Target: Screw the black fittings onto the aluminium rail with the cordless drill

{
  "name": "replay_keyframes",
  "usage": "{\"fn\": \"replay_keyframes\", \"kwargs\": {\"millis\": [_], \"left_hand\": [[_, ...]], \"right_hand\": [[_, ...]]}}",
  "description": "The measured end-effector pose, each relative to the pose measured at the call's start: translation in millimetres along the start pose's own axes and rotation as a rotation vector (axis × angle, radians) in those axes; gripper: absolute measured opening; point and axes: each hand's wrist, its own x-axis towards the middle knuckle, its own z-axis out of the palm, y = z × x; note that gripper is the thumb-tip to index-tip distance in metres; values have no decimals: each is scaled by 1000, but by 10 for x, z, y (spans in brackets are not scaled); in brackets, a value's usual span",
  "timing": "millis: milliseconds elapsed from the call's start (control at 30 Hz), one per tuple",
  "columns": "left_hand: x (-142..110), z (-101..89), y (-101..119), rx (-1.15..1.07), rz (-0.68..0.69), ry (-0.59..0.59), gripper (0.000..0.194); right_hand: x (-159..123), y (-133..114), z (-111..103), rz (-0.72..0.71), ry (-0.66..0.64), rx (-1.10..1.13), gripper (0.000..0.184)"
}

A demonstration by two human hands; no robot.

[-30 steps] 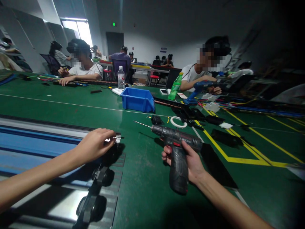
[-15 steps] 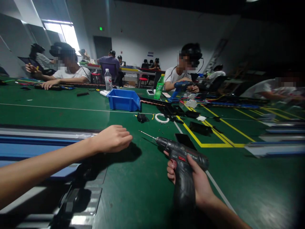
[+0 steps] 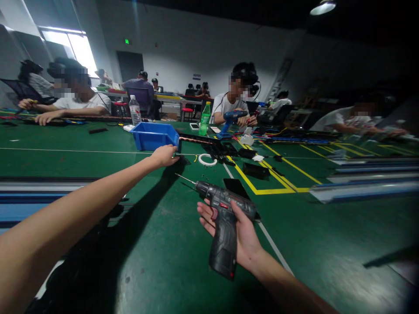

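Observation:
My right hand (image 3: 244, 233) holds a black cordless drill (image 3: 224, 235) by its grip. The fingers lie loosely beside the trigger, and the thumb rests along the body. A long thin bit (image 3: 185, 178) points up and to the left from the chuck. My left hand (image 3: 165, 155) is stretched out over the green table, just in front of the blue bin (image 3: 153, 139). Its fingers are bent and a little apart, at the edge of a small black bundle (image 3: 183, 160) that the hand partly covers. Nothing shows clearly in that hand.
A white ring (image 3: 207, 160), loose screws and black parts (image 3: 255, 170) lie beyond the drill. Behind stand a green bottle (image 3: 204, 119), a clear bottle (image 3: 135, 111) and a blue drill (image 3: 228, 124). Long blue-grey profiles (image 3: 36, 194) lie at left. Several people sit around.
My left hand has reached forward from above the profiles to the black bundle by the bin. The drill has tilted slightly, and the fingers around its grip have loosened. The view has turned right.

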Motion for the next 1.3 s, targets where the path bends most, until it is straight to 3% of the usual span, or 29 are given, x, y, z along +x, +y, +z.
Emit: {"fn": "replay_keyframes", "kwargs": {"millis": [133, 300, 567, 833, 1033, 1300], "left_hand": [[123, 188, 55, -14, -57, -41, 41], [204, 343, 30, -48, -35, -136, 39], [105, 194, -146, -65, 134, -236, 39], [-653, -131, -411, -85, 364, -253, 53], [-1238, -289, -504, -76, 332, -219, 50], [-1722, -413, -558, -66, 281, -194, 45]], "right_hand": [[25, -17, -24, 15, -16, 5, 63], [9, -10, -22, 28, -44, -14, 65], [-16, -20, -56, -3, 7, -33, 65], [-50, -39, -55, -32, 2, -53, 68], [11, -18, -84, -17, 86, 16, 66], [44, -13, -7, -19, 164, 47, 74]]}}
